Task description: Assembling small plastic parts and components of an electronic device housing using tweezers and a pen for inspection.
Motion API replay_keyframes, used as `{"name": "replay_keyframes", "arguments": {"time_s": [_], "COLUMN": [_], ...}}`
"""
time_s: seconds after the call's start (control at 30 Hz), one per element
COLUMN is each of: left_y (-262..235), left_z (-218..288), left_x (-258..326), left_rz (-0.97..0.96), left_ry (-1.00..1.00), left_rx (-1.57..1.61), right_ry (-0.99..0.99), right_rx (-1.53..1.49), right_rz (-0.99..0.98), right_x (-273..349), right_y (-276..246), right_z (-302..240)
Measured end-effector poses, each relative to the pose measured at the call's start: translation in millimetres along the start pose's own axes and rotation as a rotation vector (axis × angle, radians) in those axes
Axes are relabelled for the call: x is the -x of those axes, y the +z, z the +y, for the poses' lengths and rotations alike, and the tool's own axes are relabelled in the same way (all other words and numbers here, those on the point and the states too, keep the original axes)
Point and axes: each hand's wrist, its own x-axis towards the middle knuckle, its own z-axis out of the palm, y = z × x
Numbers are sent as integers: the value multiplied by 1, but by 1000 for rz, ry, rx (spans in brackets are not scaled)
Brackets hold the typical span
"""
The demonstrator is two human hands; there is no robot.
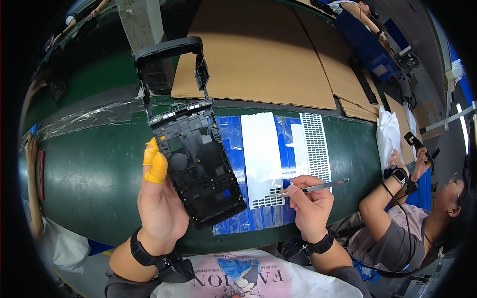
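In my left hand point(164, 203), with yellow covers on some fingers, I hold a black plastic housing point(198, 164) tilted above the table. Its upper end is an open frame, and its inner face shows ribs and small brass-coloured inserts. My right hand point(313, 203) pinches metal tweezers point(325, 186), their tips at the small black rectangular pieces on a white backing sheet point(262, 154). Those pieces sit in rows at the sheet's lower end. Whether the tips grip a piece is too small to tell. Beside it lies a second sheet point(316, 144) full of black pieces.
Both sheets rest on a blue plastic-covered mat point(231, 134) on the green table point(99, 164). Large cardboard sheets point(248, 54) lie beyond. At right, a co-worker point(392, 218) handles a black part point(418, 146) near white wrapping point(389, 134). Another person's arm point(32, 179) is at left.
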Motion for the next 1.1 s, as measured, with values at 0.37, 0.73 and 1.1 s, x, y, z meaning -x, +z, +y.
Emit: {"name": "replay_keyframes", "arguments": {"time_s": [0.37,0.73,1.1], "left_y": [-1,4,6], "left_z": [0,-5,0], "left_x": [2,6,16], "left_rz": [-55,-63,-54], "left_ry": [20,-198,-288], "left_rx": [-29,38,126], "right_ry": [13,-58,-64], "right_rx": [11,-217,-223], "right_rz": [0,-142,-153], "right_x": [-1,7,10], "right_y": [0,18,81], "right_z": [1,-39,-37]}}
